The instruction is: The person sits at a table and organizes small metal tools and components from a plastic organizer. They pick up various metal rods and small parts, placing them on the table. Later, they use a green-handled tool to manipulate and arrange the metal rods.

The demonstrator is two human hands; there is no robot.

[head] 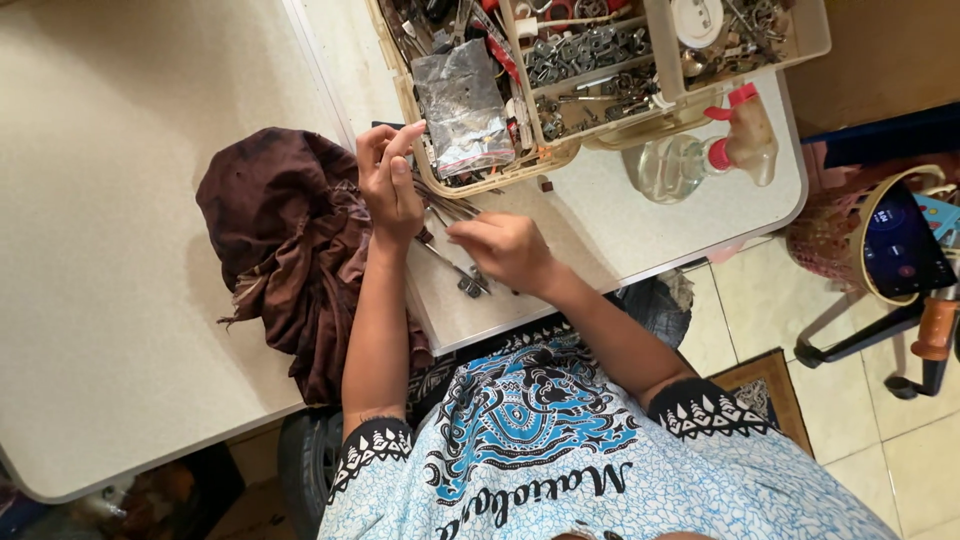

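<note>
Nearest me, my right hand (pixel 505 250) rests on the tabletop (pixel 620 220), fingers curled down; whether they pinch anything I cannot tell. The slim metal tool (pixel 452 268) lies just left of it, long axis running from near-right to far-left, closer to this hand. My left hand (pixel 388 185) stands raised farther off, fingers loosely spread, holding nothing, beside the parts tray (pixel 408 105) and brown cloth (pixel 285 235).

2 pale speckled tables (pixel 120 200) stood edge to edge over a cream tiled floor (pixel 860 440), a patterned mat (pixel 770 395) lay beside them, and a black-legged stool (pixel 880 345) stood at right under even light.
</note>
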